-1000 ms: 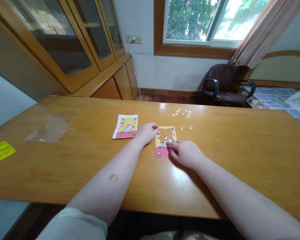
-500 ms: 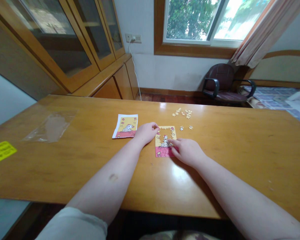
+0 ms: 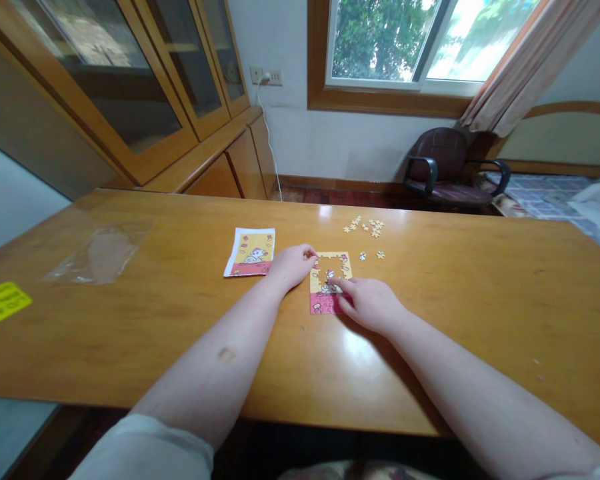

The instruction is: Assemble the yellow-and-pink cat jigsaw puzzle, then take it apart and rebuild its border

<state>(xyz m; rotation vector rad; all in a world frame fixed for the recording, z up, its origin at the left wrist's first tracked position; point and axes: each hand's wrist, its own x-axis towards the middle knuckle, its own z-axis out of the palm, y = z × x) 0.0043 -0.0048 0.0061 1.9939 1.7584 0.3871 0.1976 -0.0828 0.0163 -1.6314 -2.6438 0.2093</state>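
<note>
A partly assembled jigsaw puzzle (image 3: 325, 305), yellow above and pink below with a white cartoon animal, lies flat on the table with a gap in its upper middle. My left hand (image 3: 295, 267) has its fingers bent together at the puzzle's upper left edge, holding it there. Over the puzzle's right side, my right hand (image 3: 374, 301) reaches in with its index finger stretched out, the tip pressing on the animal figure. The right thumb is apart from that finger, below it. Part of the puzzle's right side is hidden under this hand.
Two loose puzzle pieces (image 3: 363, 257) lie beyond the puzzle, with a pile of several more pieces (image 3: 376, 230) behind them. A printed picture card (image 3: 253, 253) is left of it. A clear plastic bag (image 3: 107, 253) and a yellow label (image 3: 4, 303) lie on the far left.
My right hand has shifted slightly left, its index fingertip sliding further onto the animal figure. The left hand stays at the puzzle's upper left edge.
</note>
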